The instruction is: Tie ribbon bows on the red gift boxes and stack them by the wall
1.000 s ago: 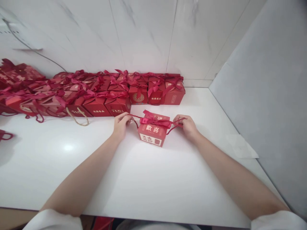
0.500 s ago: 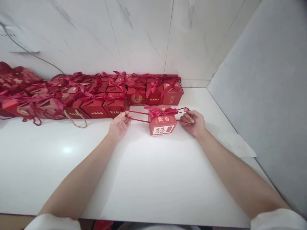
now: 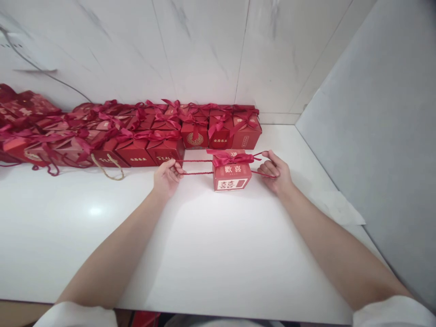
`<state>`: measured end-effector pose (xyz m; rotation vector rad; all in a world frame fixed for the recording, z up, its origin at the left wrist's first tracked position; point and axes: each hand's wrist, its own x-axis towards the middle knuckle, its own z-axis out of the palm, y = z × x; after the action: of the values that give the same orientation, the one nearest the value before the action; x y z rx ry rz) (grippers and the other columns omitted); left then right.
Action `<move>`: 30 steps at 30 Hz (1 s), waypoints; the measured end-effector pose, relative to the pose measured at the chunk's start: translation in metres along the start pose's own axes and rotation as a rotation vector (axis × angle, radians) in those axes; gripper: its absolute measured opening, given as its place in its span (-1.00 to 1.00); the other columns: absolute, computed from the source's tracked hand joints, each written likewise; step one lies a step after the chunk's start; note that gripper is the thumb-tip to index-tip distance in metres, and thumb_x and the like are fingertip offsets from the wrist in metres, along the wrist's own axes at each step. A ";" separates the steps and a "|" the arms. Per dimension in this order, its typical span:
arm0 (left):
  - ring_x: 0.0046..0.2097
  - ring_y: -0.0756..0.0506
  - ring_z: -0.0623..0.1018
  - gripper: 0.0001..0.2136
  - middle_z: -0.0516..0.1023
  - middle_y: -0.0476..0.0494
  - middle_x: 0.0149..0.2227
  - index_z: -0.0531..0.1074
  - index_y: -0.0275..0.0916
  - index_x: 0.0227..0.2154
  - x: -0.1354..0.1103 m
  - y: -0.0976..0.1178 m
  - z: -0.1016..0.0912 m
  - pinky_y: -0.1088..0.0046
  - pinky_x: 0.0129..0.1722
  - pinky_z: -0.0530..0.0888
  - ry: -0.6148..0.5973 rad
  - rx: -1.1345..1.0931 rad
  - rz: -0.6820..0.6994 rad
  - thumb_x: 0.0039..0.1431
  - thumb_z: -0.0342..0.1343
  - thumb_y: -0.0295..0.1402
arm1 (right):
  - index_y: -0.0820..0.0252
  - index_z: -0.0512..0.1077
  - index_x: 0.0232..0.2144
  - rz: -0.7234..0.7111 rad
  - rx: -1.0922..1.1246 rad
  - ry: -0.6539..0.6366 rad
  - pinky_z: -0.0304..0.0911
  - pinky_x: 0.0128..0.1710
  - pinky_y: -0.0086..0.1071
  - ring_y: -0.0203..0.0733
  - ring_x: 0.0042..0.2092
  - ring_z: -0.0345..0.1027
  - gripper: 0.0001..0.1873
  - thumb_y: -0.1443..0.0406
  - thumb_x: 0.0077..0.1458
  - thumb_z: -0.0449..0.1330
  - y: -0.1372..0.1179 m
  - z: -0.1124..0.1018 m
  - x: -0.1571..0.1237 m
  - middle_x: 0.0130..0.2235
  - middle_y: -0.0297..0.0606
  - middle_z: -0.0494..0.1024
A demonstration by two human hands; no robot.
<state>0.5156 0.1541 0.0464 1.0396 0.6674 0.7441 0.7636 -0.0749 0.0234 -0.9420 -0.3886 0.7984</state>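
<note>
Between my hands is a small red gift box (image 3: pixel 232 171) with white characters on its front and a ribbon bow (image 3: pixel 233 158) on top. A red cord handle (image 3: pixel 197 173) runs out from its left side, and my left hand (image 3: pixel 167 176) is closed on the end of that loop. On the other side, my right hand (image 3: pixel 276 172) grips the loop of the right cord handle (image 3: pixel 261 173). Both cords look stretched taut, away from the box. Whether the box's base touches the table is hard to make out.
Rows of red gift boxes (image 3: pixel 132 152) with ribbon bows stand along the wall at the back left. A gold cord handle (image 3: pixel 108 171) hangs from one of them. White paper (image 3: pixel 344 209) lies by the grey panel (image 3: pixel 384 127) on the right of the white table (image 3: pixel 218 254).
My right hand has shifted slightly right and its fingers have curled tighter round the cord. The left cord looks straighter. The box has barely moved.
</note>
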 end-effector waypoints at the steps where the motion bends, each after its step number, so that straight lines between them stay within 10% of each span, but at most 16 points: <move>1: -0.56 0.02 0.47 -0.82 0.41 -0.02 -0.64 0.40 -0.27 -0.61 0.000 -0.003 -0.001 0.58 -0.57 0.40 -0.020 0.067 0.030 0.05 0.08 -0.33 | 0.16 0.53 -0.37 -0.011 -0.052 -0.005 0.00 -0.69 -0.49 -0.40 -0.72 -0.14 -0.69 0.04 0.11 0.27 0.003 -0.001 0.001 -0.80 -0.57 -0.02; 5: -0.16 -0.12 0.57 -0.80 0.61 -0.17 -0.24 0.55 -0.26 -0.26 -0.005 -0.015 0.002 0.51 -0.34 0.46 -0.059 0.423 0.235 0.02 0.17 -0.38 | 0.09 0.53 -0.15 -0.125 -0.291 -0.050 0.34 -0.33 -0.42 -0.24 -0.28 0.44 -0.55 -0.09 0.13 0.20 0.015 -0.001 0.001 -0.26 -0.28 0.58; 10: 0.28 -0.29 0.27 -0.37 0.26 -0.31 0.28 0.21 -0.21 0.26 -0.020 -0.017 0.010 0.09 0.26 0.22 -0.547 0.953 0.612 0.16 0.17 -0.16 | -0.11 0.27 0.20 -0.213 -0.427 -0.384 0.19 0.19 -0.16 -0.03 0.27 0.14 -0.27 -0.22 0.08 0.15 0.017 0.009 -0.010 0.30 -0.32 0.23; 15: 0.38 -0.41 0.03 -0.10 0.06 -0.39 0.36 0.07 -0.27 0.33 -0.026 -0.018 0.017 -0.04 0.34 0.03 -0.740 1.134 0.639 -0.01 0.33 -0.06 | -0.05 0.19 0.26 -0.143 -0.612 -0.567 0.19 0.19 -0.19 0.02 0.21 0.23 -0.05 0.06 -0.14 0.48 0.012 0.019 -0.021 0.24 -0.22 0.31; 19: 0.34 -0.29 0.18 -0.36 0.15 -0.32 0.33 0.05 -0.19 0.33 -0.024 -0.022 0.015 0.05 0.31 0.12 -0.594 0.964 0.623 0.26 0.09 -0.15 | 0.10 0.43 0.05 -0.012 -0.476 -0.514 0.35 -0.05 -0.14 -0.03 -0.23 0.47 -0.31 -0.22 0.08 0.16 0.011 0.013 -0.018 -0.25 -0.20 0.59; 23: 0.29 -0.25 0.27 -0.45 0.25 -0.27 0.28 0.11 -0.12 0.30 -0.022 -0.024 0.012 0.10 0.25 0.23 -0.408 0.756 0.479 0.32 -0.02 -0.10 | 0.12 0.53 -0.20 -0.001 -0.316 -0.338 0.34 -0.09 -0.21 -0.18 -0.52 0.30 -0.25 -0.33 0.09 -0.04 0.010 0.005 -0.009 -0.68 -0.38 0.33; 30: 0.25 -0.34 0.31 -0.30 0.27 -0.27 0.27 0.29 -0.12 0.22 -0.030 -0.017 0.014 0.06 0.25 0.23 -0.566 0.496 0.415 0.18 -0.11 0.24 | 0.11 0.49 -0.39 -0.056 -0.299 -0.246 0.32 -0.16 -0.33 -0.15 -0.17 0.42 -0.45 -0.23 0.07 0.15 0.009 0.010 -0.007 -0.21 -0.22 0.55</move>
<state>0.5134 0.1177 0.0403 1.7930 0.1350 0.5991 0.7485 -0.0715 0.0213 -1.1075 -0.7611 0.8209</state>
